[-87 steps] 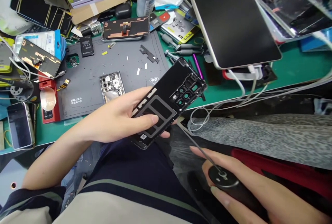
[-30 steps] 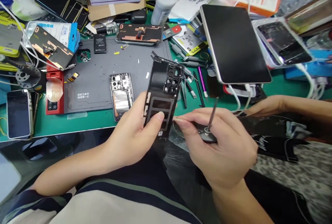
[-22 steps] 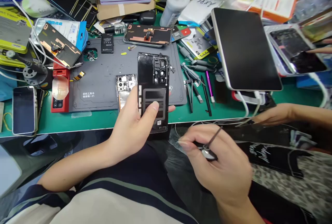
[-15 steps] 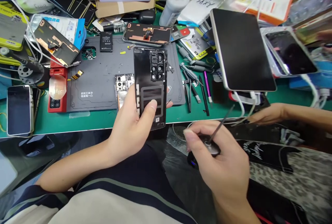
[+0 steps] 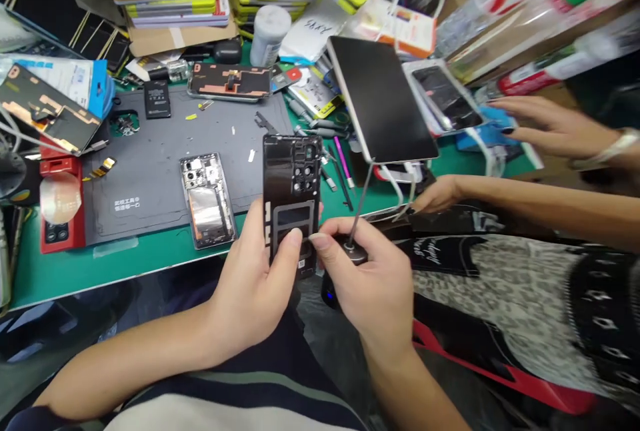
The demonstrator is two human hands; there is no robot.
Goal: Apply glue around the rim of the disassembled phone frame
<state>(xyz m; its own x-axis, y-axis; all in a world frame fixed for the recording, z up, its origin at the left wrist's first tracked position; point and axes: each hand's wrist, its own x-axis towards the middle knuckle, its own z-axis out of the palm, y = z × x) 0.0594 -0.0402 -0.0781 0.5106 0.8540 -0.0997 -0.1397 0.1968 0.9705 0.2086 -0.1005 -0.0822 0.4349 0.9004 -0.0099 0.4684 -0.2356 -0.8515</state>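
Observation:
My left hand [image 5: 260, 274] is closed round a black phone back cover [image 5: 287, 178], thumb across its lower part. The cover is upright, inner side towards me, with camera holes near its top. My right hand [image 5: 373, 278] grips a dark-handled tool with a long thin metal shaft [image 5: 361, 208], which points up; a small blue light shows low on its handle. The right thumb is close beside the cover's lower right edge; I cannot tell whether they touch. To the left, an opened phone [image 5: 207, 198] lies on the grey work mat [image 5: 150, 171], its inner parts showing.
On the mat lie a battery [image 5: 157, 99] and a phone screen assembly [image 5: 233, 80]. A red device [image 5: 63, 218] stands left. Tweezers and a purple pen-like tool [image 5: 344, 161] lie right, near a tablet [image 5: 380, 98]. Another person's hands [image 5: 555, 128] work at the right.
The view has swung right. My right hand has come in beside the cover, bringing the tool closer. The other person's hand has reached the blue item by the phone at the right.

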